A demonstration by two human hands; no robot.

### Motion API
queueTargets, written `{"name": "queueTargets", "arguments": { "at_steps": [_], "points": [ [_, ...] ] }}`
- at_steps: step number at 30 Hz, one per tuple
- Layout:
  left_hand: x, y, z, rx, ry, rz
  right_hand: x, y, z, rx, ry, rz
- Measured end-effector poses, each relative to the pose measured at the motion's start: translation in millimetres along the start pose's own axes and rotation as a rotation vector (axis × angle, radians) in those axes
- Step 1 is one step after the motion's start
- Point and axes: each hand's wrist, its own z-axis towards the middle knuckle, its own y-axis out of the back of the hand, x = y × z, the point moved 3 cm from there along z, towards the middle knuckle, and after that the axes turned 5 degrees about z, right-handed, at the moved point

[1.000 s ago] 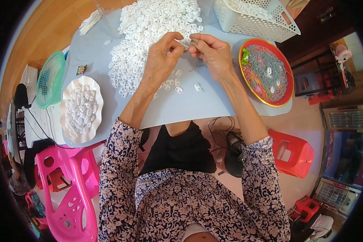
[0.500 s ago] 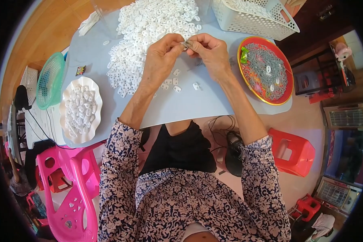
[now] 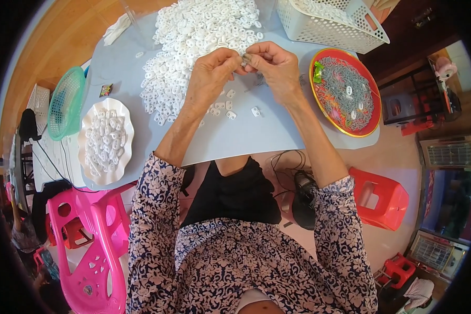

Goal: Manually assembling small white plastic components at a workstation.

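In my head view, read as a clock centred on the fingertips with twelve pointing away from the body, two bare hands meet above a pale grey desk (image 3: 246, 136). The left hand (image 3: 212, 70) pinches thumb against forefinger, its other fingers curled; the right hand (image 3: 272, 65) is closed the same way, its fingertips touching or almost touching the left's. Between them I make out a tiny greyish piece (image 3: 244, 60), mostly covered by the fingers, so I cannot tell its shape or which hand grips it harder.

From nine round to twelve o'clock spreads a large heap of small white plastic pieces (image 3: 204, 31), each with holes. A few loose white pieces (image 3: 229, 105) lie between six and seven, near the wrists. At two o'clock stands a perforated white basket (image 3: 319, 36) with more white pieces inside. Between three and four sits a round red dish (image 3: 374, 107) with a gold rim, full of thin grey bits (image 3: 345, 81); white ovals and a shiny green wrapper (image 3: 318, 72) lie on top. At eight o'clock, a scalloped white plate (image 3: 104, 179) carries more white pieces. Beyond it, nearer nine, a green mesh basket (image 3: 65, 112) leans on its side.
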Motion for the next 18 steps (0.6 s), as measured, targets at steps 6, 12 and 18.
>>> {"name": "queueTargets", "arguments": {
  "at_steps": [6, 12, 18],
  "points": [
    [-0.4, -1.4, 0.5, 0.039, 0.050, -0.068, 0.7, 2.4, -0.5, -0.015, -0.034, -0.089],
    [2.3, -0.9, -0.2, 0.030, 0.044, -0.027, 0.0, 2.3, 0.4, -0.056, -0.031, -0.033],
    [2.5, -3.0, -0.3, 0.005, 0.055, -0.070, -1.4, 1.2, -0.9, -0.029, -0.015, -0.082]
  ]
}}
